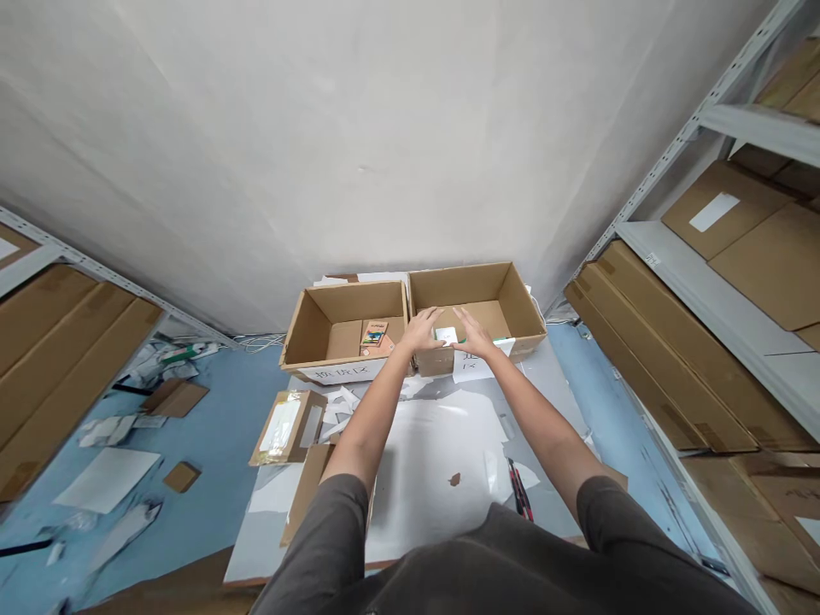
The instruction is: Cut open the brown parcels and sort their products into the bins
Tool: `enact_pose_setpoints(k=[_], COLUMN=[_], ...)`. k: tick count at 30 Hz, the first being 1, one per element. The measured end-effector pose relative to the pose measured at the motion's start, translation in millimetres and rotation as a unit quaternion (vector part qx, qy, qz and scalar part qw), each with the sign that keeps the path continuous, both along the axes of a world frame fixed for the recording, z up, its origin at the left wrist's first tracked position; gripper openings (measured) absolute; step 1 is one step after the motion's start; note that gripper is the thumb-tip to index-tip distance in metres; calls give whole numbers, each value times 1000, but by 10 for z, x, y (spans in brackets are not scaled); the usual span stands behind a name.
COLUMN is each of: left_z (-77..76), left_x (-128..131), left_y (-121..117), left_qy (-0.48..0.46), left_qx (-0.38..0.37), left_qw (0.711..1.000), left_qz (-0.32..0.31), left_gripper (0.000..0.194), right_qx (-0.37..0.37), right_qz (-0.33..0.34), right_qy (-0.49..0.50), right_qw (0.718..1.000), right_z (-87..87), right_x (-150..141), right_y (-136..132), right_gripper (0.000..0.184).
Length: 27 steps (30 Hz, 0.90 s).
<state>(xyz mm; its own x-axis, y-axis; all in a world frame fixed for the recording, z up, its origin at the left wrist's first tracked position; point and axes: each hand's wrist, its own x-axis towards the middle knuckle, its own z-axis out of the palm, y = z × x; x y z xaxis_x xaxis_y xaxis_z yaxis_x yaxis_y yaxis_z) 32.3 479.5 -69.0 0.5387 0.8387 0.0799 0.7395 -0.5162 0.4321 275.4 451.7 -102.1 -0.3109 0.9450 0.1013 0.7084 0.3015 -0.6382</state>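
Note:
Both arms stretch forward over the front wall of the right cardboard box (522, 307). My left hand (423, 330) is at that box's left front, fingers extended and spread from the thumb. Opposite it, my right hand (472, 333) is held the same way, palm facing the left one. Between them a small white item (447, 335) shows inside the box near the front wall; whether a fingertip touches it I cannot tell. A bit of green shows beside my right hand. The left cardboard box (291, 337) holds a small booklet or packet with a colourful picture (374, 333).
On the table (436, 461) lie two red-and-black pens or cutters (520, 489), paper scraps and a taped carton (288, 427) at left. Paper labels (474, 366) hang on the boxes' fronts. Shelves with cartons (659, 350) flank both sides; litter covers the blue floor (224, 453).

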Motion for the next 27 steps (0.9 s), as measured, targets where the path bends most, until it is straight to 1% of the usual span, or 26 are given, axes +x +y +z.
enact_pose_setpoints(k=[4, 8, 11, 14, 16, 18, 22, 24, 27], left_z=[74, 145, 226, 328, 406, 490, 636, 657, 583], left_x=[-133, -311, -500, -751, -956, -1187, -1690, -1944, -2309], left_y=[-212, -479, -737, -1076, -1342, -1624, -2201, -2490, -2933], left_qy=[-4, 2, -9, -23, -29, -38, -40, -39, -44], left_qx=[22, 27, 38, 49, 55, 61, 73, 81, 83], left_qw=[999, 999, 998, 997, 996, 995, 992, 991, 989], left_qz=[24, 40, 49, 62, 67, 76, 95, 98, 115], left_gripper=[100, 95, 92, 90, 88, 88, 91, 92, 91], right_qx=[24, 35, 54, 90, 105, 114, 132, 145, 153], right_qz=[-8, -21, -19, -16, -15, -16, -5, 11, 30], right_qy=[-8, -22, -27, -32, -35, -38, -39, -36, -30], right_qw=[1000, 999, 998, 995, 994, 993, 990, 989, 987], right_z=[55, 134, 239, 376, 472, 561, 687, 699, 621], right_x=[9, -10, -48, -154, -290, -489, -1010, -1278, -1618], right_y=[-148, -341, -545, -825, -1041, -1270, -1755, -2014, -2421], right_gripper=[114, 113, 110, 108, 107, 106, 107, 107, 106])
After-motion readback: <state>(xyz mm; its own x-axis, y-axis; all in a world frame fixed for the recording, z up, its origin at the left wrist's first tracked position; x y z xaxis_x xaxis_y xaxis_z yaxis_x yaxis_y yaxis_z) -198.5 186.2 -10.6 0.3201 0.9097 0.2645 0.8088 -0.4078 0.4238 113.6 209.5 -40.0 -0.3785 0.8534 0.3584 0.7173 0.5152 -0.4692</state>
